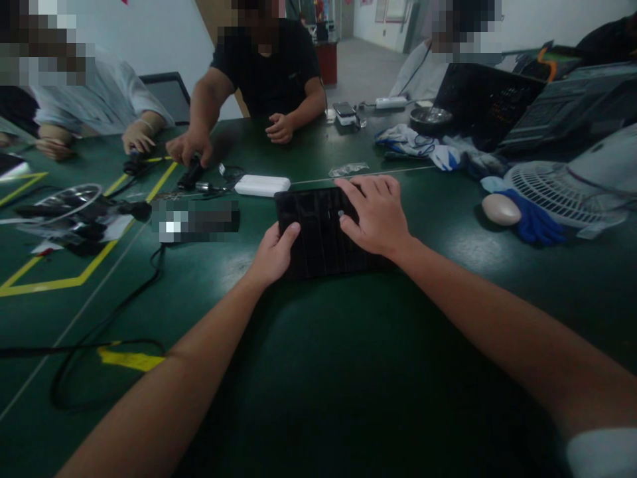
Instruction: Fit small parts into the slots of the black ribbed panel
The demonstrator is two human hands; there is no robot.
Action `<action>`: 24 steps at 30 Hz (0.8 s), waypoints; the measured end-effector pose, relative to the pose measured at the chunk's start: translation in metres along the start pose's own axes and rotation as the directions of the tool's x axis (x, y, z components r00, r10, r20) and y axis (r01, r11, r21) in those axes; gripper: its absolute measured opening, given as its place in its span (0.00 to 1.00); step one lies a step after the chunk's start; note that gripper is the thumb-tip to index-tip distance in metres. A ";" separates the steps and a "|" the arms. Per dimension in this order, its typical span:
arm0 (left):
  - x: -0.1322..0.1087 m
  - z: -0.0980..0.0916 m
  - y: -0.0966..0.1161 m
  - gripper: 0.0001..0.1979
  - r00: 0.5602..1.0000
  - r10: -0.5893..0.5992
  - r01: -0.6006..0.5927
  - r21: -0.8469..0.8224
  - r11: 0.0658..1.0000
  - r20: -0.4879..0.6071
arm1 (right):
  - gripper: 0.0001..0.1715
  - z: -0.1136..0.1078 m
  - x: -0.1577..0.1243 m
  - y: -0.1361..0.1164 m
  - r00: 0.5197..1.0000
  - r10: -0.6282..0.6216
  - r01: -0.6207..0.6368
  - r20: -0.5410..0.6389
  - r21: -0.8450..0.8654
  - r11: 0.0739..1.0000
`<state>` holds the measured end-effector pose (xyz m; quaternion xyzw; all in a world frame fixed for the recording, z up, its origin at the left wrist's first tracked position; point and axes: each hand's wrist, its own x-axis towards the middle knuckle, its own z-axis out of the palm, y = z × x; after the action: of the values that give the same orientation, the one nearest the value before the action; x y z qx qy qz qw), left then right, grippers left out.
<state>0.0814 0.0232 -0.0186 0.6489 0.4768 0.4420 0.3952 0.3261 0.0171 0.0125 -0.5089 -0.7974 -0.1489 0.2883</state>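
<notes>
A flat, black, rectangular case [318, 242] with long raised strips and a small round silver stud [341, 213] lies before me on the green table. My left hand [277, 251] is closed on its left edge, thumb on top; the other fingers are mostly hidden. Across the upper right part of the case rests my right hand [377, 214], its fingers stretched out and apart toward the far edge. The right thumb is beside the silver stud. What lies beneath the right palm is hidden.
Beyond the case is a white power bank-like block [262, 185]. Cables and a plastic-wrapped bundle [74, 206] lie left. To the right are a fan grille [560, 192], a blue glove [540, 222], a pale oval object [501, 209] and an open laptop [485, 103]. Several people sit opposite.
</notes>
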 end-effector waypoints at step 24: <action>-0.001 0.000 0.001 0.25 1.000 -0.010 0.010 -0.004 1.000 -0.007 | 0.34 -0.002 0.000 -0.002 1.000 0.000 0.000 -0.003 -0.009 1.000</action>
<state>0.0810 0.0220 -0.0178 0.6441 0.4805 0.4433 0.3972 0.3251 0.0158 0.0141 -0.5097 -0.7963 -0.1532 0.2875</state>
